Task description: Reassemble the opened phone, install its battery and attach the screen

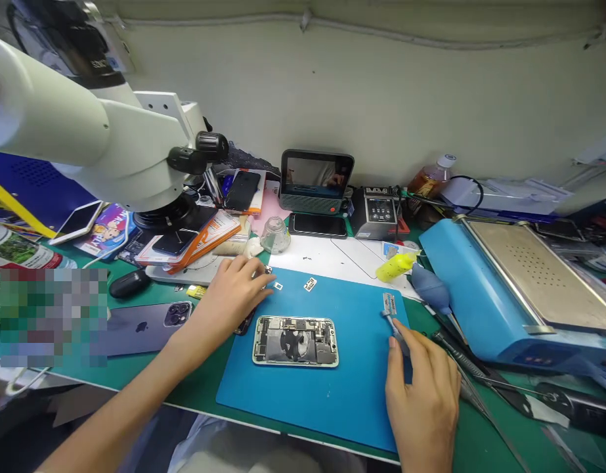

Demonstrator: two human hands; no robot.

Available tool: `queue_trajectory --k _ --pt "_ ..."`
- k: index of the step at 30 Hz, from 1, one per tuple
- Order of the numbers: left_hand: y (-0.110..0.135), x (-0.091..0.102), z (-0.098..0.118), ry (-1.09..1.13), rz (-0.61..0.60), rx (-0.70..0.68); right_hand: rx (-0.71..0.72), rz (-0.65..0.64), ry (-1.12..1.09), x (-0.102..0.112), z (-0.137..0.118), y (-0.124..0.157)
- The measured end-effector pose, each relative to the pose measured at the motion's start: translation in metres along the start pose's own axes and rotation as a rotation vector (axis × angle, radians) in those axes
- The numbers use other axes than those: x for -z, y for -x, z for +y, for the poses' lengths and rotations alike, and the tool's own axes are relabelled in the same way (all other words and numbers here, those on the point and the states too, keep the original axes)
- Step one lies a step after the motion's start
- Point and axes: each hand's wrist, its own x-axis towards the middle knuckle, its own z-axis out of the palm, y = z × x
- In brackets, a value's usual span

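An opened phone (295, 341) lies on the blue mat (356, 394), its inner parts showing. My left hand (239, 289) is at the mat's upper left edge, fingers curled together; a small shiny bit shows by the fingertips, but I cannot make out what it is. Close to those fingers lie a small white-framed piece (278, 286) and a small metal shield plate (310, 284). On the right, my right hand (423, 387) is closed around a slim grey tool (398, 328) with a pale angled head. Below my left wrist, a dark phone is partly hidden.
A white microscope (130, 144) overhangs the left side. A purple phone (145, 325) and a black mouse (130, 283) sit left. At right are a blue heating plate (480, 295), an air blower bulb (429, 287) and a yellow bottle (396, 265). A screen device (316, 180) stands behind.
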Motion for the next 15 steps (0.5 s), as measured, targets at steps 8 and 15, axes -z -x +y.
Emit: queue_trajectory --k 8,15 --pt "-0.029 -0.006 0.006 0.312 -0.026 0.043 0.043 0.059 -0.112 0.001 0.003 0.0" --pt "0.024 0.001 0.051 0.989 0.063 0.21 -0.014 -0.068 -0.555 0.025 -0.053 0.003"
